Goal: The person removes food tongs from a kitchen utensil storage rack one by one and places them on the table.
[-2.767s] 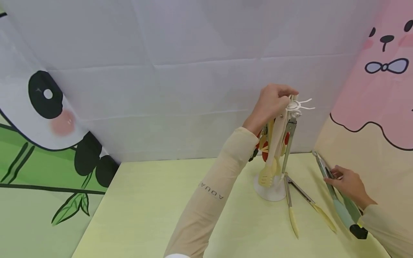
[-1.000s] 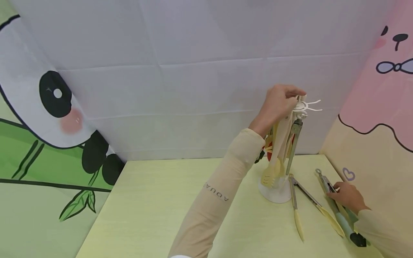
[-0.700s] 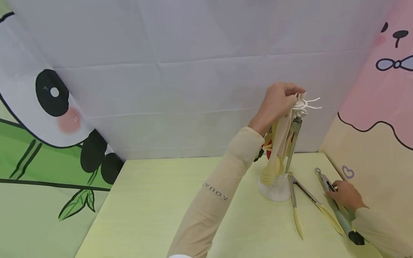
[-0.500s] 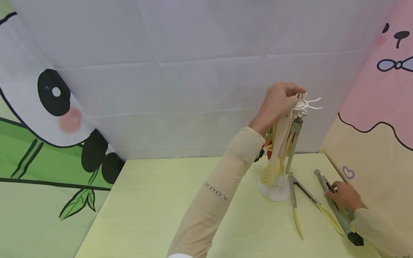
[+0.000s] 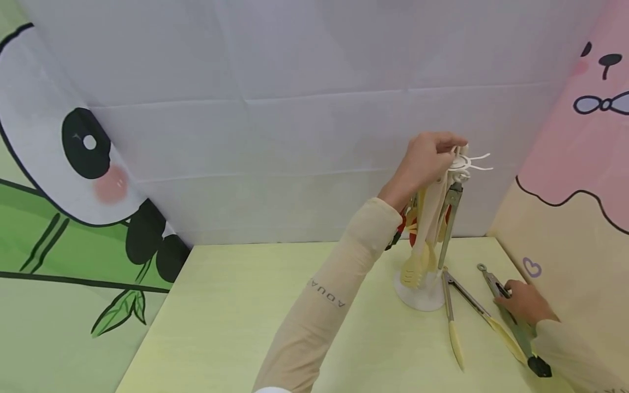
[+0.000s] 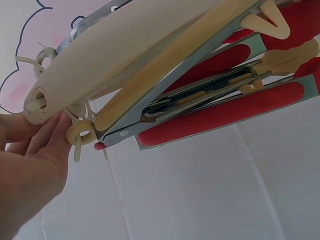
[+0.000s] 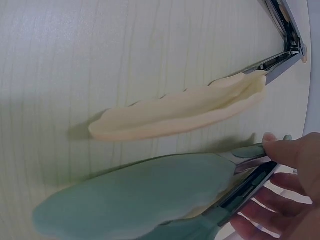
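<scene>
My left hand (image 5: 422,161) holds the top of a white utensil stand (image 5: 417,297) by its knob, next to the curved hooks. Kitchen tools hang there, among them a cream slotted turner (image 5: 411,270) and red-handled tongs (image 6: 225,117). At the right, my right hand (image 5: 528,303) grips green silicone-headed tongs (image 7: 135,195) round their metal arms, thumb on one arm and fingers on the other. Their heads lie close together, with dark tips toward the front. Between stand and green tongs, cream-yellow tongs (image 7: 180,112) lie spread apart on the table.
The pale yellow table (image 5: 236,311) stretches to the left of the stand. A white cloth wall (image 5: 295,136) stands behind it. To the right rises a printed wall (image 5: 580,240) close to my right hand.
The green tongs' arms have come closer together in my right hand, and their dark end has swung slightly left. My left hand keeps its hold on the stand's top. The view has shifted slightly.
</scene>
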